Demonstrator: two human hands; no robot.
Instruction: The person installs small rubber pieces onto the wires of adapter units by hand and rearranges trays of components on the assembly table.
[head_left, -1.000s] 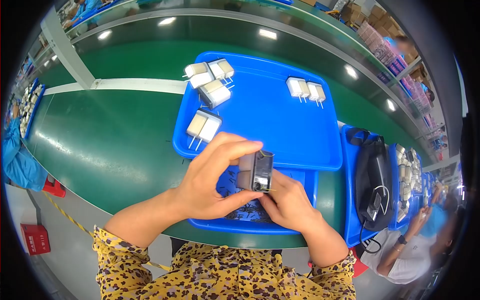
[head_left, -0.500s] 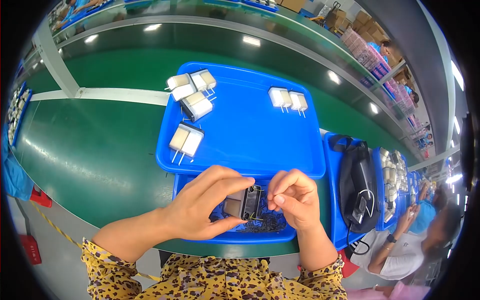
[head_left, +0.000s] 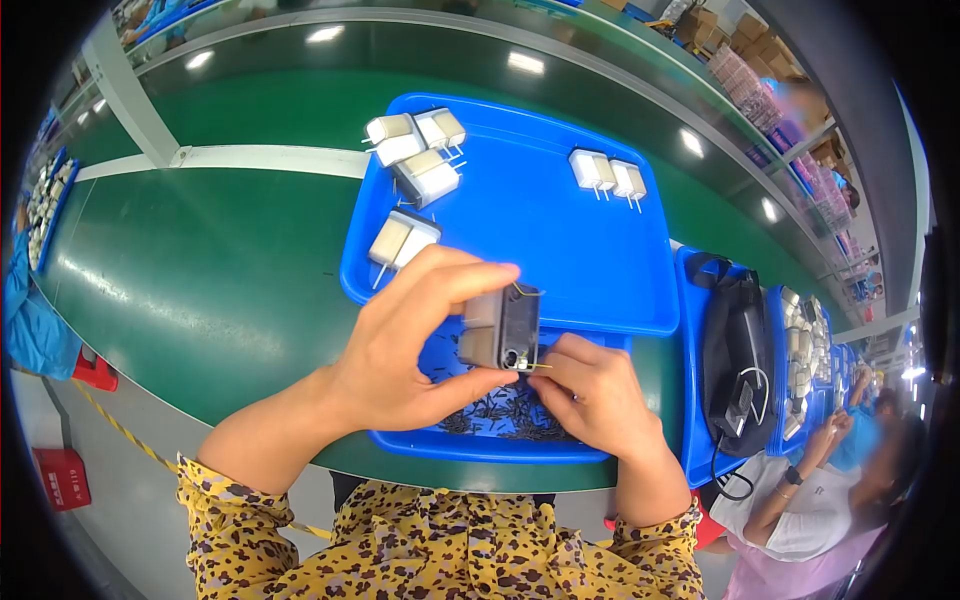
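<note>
My left hand [head_left: 410, 345] grips a charger housing [head_left: 520, 325] between thumb and fingers. Its beige-and-white side faces left, and its open black end is turned to the right. Thin wires stick out of that end at top and bottom. My right hand [head_left: 595, 395] is closed in a pinch by the lower wire end, its fingertips close against the housing. Whatever lies between those fingertips is hidden. Beneath both hands is a small blue tray [head_left: 480, 447] scattered with many short black tube-like pieces [head_left: 515, 415].
A larger blue tray [head_left: 560, 280] beyond my hands carries charger housings at left [head_left: 405, 240] and right [head_left: 608, 175]. To the right, a black bag [head_left: 733, 350] lies in another tray, beside more housings [head_left: 798, 350]. A co-worker [head_left: 800, 500] sits at far right.
The housing has come up out of the small tray in my left hand, its black end now facing right. My right hand has moved down and left to its lower wire.
</note>
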